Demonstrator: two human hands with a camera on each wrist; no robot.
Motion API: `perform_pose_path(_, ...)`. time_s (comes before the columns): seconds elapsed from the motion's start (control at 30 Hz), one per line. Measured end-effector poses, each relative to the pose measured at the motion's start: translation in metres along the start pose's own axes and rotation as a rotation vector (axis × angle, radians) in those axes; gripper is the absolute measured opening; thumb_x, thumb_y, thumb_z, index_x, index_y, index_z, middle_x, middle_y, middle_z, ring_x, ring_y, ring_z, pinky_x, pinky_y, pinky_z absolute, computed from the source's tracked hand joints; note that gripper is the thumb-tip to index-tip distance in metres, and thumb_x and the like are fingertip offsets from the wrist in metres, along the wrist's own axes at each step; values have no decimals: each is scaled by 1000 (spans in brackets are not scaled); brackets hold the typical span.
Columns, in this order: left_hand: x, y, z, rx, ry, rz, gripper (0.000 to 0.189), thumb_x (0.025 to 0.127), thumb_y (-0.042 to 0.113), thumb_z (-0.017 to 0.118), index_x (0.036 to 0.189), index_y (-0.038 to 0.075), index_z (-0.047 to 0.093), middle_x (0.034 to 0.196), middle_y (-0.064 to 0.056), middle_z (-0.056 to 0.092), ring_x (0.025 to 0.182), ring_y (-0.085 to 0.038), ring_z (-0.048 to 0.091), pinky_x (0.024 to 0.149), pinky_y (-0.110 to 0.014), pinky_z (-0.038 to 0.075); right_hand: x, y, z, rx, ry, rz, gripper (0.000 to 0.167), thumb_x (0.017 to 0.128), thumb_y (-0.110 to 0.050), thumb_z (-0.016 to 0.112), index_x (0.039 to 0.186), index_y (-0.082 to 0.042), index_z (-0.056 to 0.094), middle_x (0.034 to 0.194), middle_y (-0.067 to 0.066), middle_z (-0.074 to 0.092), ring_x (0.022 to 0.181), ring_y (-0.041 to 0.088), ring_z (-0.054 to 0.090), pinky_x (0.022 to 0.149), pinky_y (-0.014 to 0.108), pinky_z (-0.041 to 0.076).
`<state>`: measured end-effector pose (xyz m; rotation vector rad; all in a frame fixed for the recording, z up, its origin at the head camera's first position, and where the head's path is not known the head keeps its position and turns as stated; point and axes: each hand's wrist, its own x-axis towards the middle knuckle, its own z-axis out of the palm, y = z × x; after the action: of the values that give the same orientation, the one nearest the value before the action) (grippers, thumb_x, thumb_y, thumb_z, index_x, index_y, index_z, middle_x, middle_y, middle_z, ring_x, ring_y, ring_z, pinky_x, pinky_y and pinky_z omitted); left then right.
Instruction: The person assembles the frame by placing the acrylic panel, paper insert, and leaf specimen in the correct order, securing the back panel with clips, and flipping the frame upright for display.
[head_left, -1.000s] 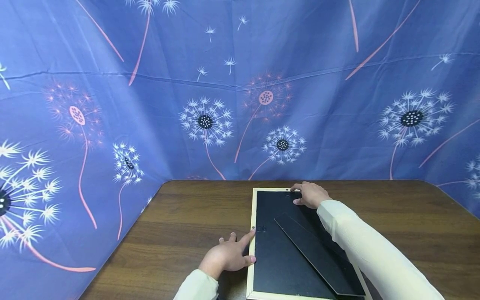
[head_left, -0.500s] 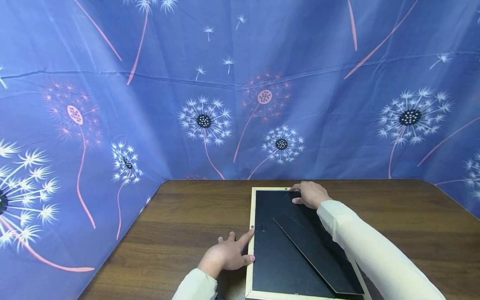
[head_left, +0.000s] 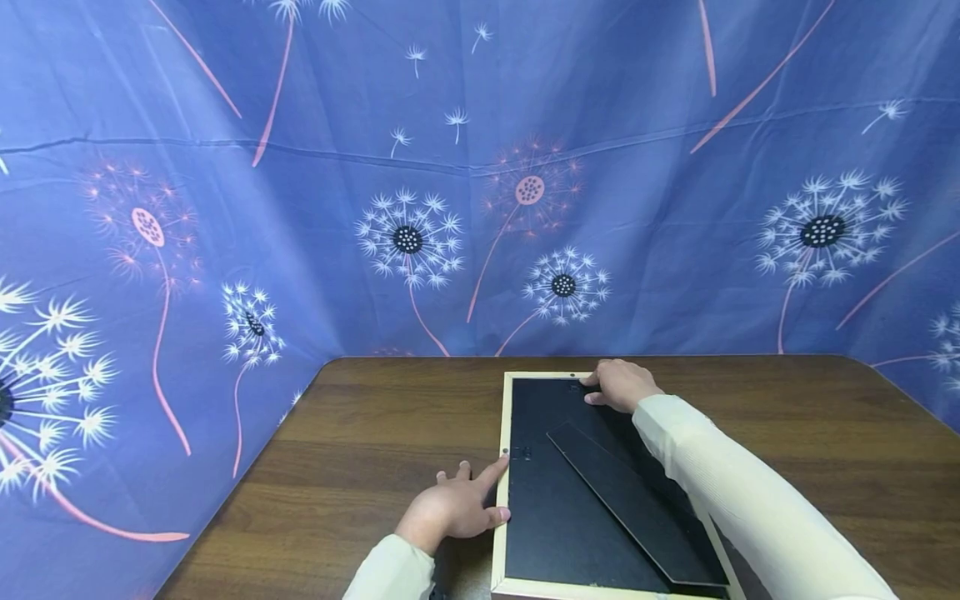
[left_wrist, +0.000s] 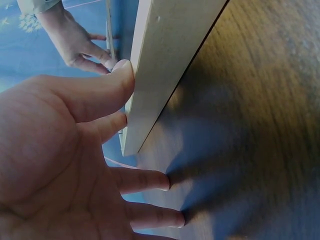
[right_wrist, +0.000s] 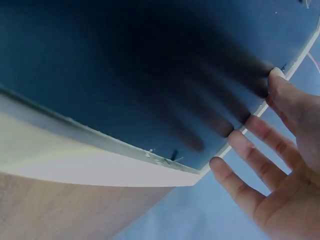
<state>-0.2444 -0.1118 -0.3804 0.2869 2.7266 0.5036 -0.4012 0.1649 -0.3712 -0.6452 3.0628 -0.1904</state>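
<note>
A photo frame [head_left: 551, 517] with a pale wooden border lies with its black backing board up. A black stand leg [head_left: 637, 512] slants across the backing, flat or nearly so. My left hand [head_left: 455, 507] touches the frame's left edge with thumb and index finger. In the left wrist view its other fingers [left_wrist: 145, 180] are straight and spread, beside the wooden side. My right hand [head_left: 622, 386] rests its fingertips on the far edge, near the far right corner. The right wrist view shows its fingers [right_wrist: 270, 145] fairly straight along the rim.
A brown wood-grain table [head_left: 360, 433] lies under the frame. Behind it and at the left hangs a blue cloth [head_left: 315, 208] printed with dandelions. A small metal hanger [head_left: 522, 453] sits near the backing's left edge, another fitting [head_left: 575, 386] near the far edge.
Both hands keep the same places on the frame, which has not moved on the table. Only the head view has shifted slightly.
</note>
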Motion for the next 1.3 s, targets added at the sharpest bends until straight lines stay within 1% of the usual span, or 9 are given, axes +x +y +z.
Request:
perform_pose_path(0.13, -1, 1, -2, 4, 4, -3, 66, 99, 36, 66, 157, 27, 37, 153, -35, 36, 136, -66, 31, 101, -77, 36, 2, 5, 4, -44, 39, -61, 37, 93, -28, 76, 125, -11, 74, 106, 12, 65, 106, 39, 63, 90, 52, 53)
perform_pose_path(0.23, -2, 1, -2, 8, 9, 1, 66, 99, 36, 66, 157, 26, 37, 152, -35, 37, 136, -66, 31, 101, -77, 36, 0, 1, 4, -44, 41, -42, 37, 94, -26, 74, 127, -9, 72, 99, 11, 63, 99, 37, 64, 86, 53, 54)
perform_pose_path(0.33, -3, 1, -1, 9, 13, 8, 65, 98, 35, 66, 156, 26, 38, 151, -35, 38, 135, -66, 32, 100, -77, 36, -8, -10, -1, -34, 6, 9, 40, 96, -21, 72, 133, -5, 68, 98, 12, 60, 95, 37, 63, 84, 56, 53)
perform_pose_path(0.43, -4, 1, -1, 6, 15, 10, 65, 98, 35, 66, 156, 26, 38, 151, -36, 37, 135, -66, 32, 100, -77, 35, -13, -16, -2, -58, -16, 19, 42, 97, -19, 70, 136, -4, 64, 103, 16, 60, 98, 39, 64, 85, 55, 53)
perform_pose_path(0.57, -4, 1, 1, -1, 20, 21, 64, 98, 34, 67, 156, 25, 39, 151, -37, 37, 134, -67, 32, 100, -77, 35, -18, -17, -1, -74, -37, 14, 41, 98, -13, 67, 137, -3, 63, 118, 25, 61, 112, 43, 61, 92, 52, 53)
perform_pose_path(0.7, -2, 2, 2, 0, 17, 26, 65, 98, 35, 67, 156, 25, 39, 150, -37, 38, 134, -67, 33, 100, -77, 36, -19, -15, 0, -25, -58, 34, 40, 97, -9, 67, 136, -1, 64, 130, 29, 62, 122, 47, 56, 92, 51, 52)
perform_pose_path(0.83, -1, 4, 2, 12, 10, 15, 65, 98, 36, 66, 156, 26, 39, 151, -36, 38, 134, -66, 33, 101, -76, 36, -21, -18, -2, 25, -64, 48, 37, 95, -8, 68, 131, 1, 67, 131, 26, 64, 125, 49, 54, 89, 49, 52)
perform_pose_path(1.0, -2, 3, 1, 21, 16, 13, 65, 98, 35, 67, 156, 25, 39, 150, -36, 39, 133, -67, 34, 101, -76, 36, -21, -29, -5, 68, -48, 45, 31, 95, -12, 68, 121, 4, 72, 125, 23, 67, 123, 46, 57, 97, 53, 50)
perform_pose_path(1.3, -5, 2, 0, 10, 27, 20, 64, 98, 35, 67, 155, 24, 40, 149, -38, 39, 133, -68, 34, 103, -75, 35, -17, -64, -4, 144, -18, 20, 24, 94, -14, 70, 111, 3, 76, 113, 17, 73, 114, 39, 65, 97, 50, 51)
